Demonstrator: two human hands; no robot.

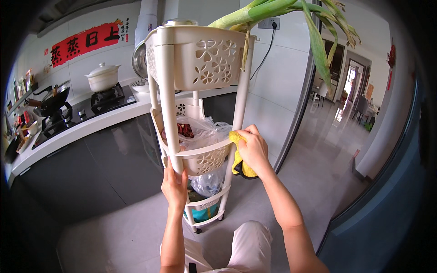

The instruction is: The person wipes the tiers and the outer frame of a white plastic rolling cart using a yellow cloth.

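Before me stands a cream plastic rolling storage rack [208,76] with several basket tiers and small casters. My left hand [174,186] grips its near left post just below the second basket [208,160]. On the opposite post, my right hand [253,148] presses a yellow cloth [238,160] with a dark edge against the rack beside that basket's rim. Clear plastic bags [215,131] fill the second basket, one showing dark red contents. Long green scallions [266,13] jut out over the top basket to the right. A lower tier holds another plastic bag [206,184].
Along the left runs a white counter [85,131] with a gas stove [111,99], a lidded white pot [102,77] and a black wok [51,102]. A plugged-in cord [269,47] hangs on the tiled wall behind. A doorway opens onto tiled floor [307,146] at right.
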